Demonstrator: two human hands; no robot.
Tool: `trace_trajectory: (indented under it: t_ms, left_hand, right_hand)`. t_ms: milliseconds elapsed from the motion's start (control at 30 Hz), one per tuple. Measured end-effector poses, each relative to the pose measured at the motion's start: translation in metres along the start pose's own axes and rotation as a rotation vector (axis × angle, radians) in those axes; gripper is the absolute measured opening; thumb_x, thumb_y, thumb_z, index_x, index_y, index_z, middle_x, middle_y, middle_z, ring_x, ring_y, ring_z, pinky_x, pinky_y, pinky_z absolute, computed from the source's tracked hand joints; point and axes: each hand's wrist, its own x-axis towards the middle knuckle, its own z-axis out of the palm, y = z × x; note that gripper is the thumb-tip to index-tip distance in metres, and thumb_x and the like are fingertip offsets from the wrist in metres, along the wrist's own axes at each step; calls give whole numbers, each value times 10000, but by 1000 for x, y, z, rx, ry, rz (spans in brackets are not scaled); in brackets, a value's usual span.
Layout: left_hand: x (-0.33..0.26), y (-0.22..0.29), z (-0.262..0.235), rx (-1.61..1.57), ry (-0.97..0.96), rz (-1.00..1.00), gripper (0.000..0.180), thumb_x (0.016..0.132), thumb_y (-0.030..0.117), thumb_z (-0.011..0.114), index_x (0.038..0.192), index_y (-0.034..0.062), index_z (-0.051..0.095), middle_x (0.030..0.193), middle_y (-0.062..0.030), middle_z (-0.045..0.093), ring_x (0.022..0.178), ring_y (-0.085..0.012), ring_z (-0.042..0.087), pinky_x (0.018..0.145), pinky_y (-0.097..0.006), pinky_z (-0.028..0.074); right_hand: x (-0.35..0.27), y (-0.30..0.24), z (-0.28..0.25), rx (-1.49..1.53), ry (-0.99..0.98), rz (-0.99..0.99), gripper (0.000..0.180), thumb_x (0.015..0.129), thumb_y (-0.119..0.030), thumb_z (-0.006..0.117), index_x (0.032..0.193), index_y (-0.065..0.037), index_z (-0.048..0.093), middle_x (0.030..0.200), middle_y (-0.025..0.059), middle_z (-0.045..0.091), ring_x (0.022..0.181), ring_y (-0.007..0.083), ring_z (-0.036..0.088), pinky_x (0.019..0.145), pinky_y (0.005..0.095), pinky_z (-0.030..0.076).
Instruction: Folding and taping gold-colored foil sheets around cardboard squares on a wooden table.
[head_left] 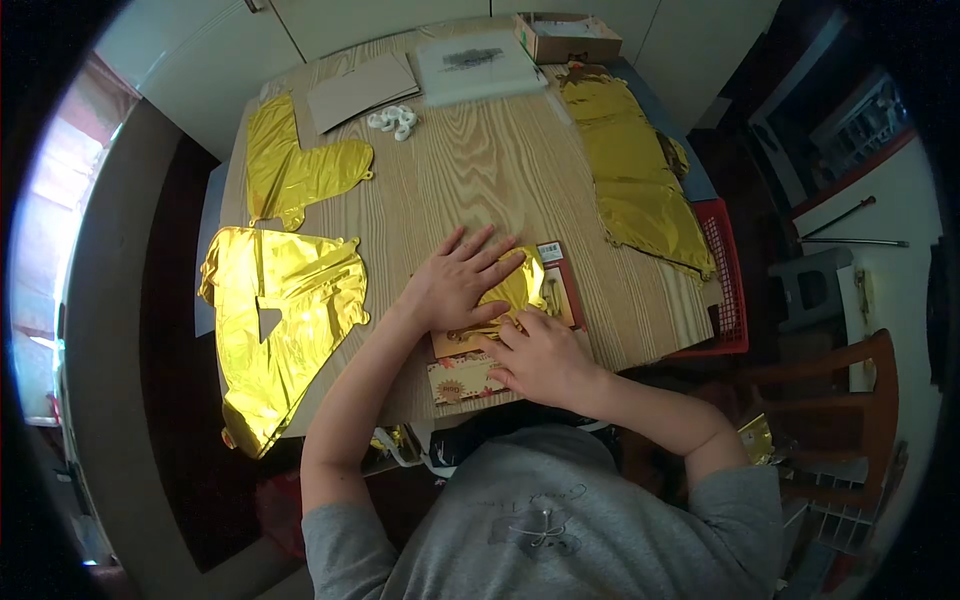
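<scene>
Woodgrain tabletop [465, 180], fingers [505, 267] on gold foil [519, 290]

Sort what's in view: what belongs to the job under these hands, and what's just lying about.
In the job:
- gold foil, under the left hand and at the right hand's fingers
- printed card beneath
- probably other gold foil pieces

Apparently lying about:
- white rings
- cardboard sheets
- box
- red basket

Glossy foil balloon [522, 285] (creased), wood-grain tabletop [460, 185]
</scene>
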Motion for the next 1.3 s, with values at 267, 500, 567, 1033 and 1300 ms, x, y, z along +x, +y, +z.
trace_trajectory:
  t_ms: [267, 500, 567, 1033, 1300]
  left_hand:
    - [1, 1, -1, 3, -12, -1, 696, 915, 537, 437, 1496, 180, 296, 1550, -85, 281, 1433, -344, 223, 1158, -533, 153]
    - [0, 1, 0, 18, 2, -1, 660, 931, 494, 418, 1494, 171, 298, 1548, -87, 284, 1426, -352, 235, 1157, -527, 158]
    - [0, 2, -1, 14, 7, 1, 656, 932, 485, 416, 1495, 170, 296, 1548, -88, 285, 1426, -355, 235, 1157, -526, 157]
    - [0, 2, 1, 17, 20, -15, 648, 926, 507, 411, 1481, 182, 329, 1533, -83, 315, 1425, -340, 246, 1167, -513, 151]
    - [-1, 4, 2, 43, 42, -26, 670, 930, 519, 401, 1488, 160, 310, 1530, -81, 323, 1427, -341, 241, 1170, -513, 136]
  right_hand:
    - [-4, 4, -3, 50, 143, 21, 512, 812, -374, 657, 1190, -38, 582, 1055, 91, 592, 1008, 281, 550, 971, 412, 442]
    - [-7, 10, 0, 213, 143, 70, 428, 806, -306, 662, 1125, -26, 610, 977, 88, 602, 950, 260, 567, 884, 397, 471]
    - [-9, 17, 3, 244, 200, 84, 353, 808, -277, 659, 1055, -26, 639, 928, 88, 605, 911, 266, 572, 865, 399, 470]
    - [37, 102, 5, 163, 319, 215, 177, 831, -199, 642, 969, -118, 717, 894, 44, 680, 927, 215, 611, 847, 375, 418]
    - [27, 111, 18, -11, 312, 76, 224, 817, -232, 658, 1015, -155, 729, 921, 2, 718, 1010, 169, 631, 853, 362, 415]
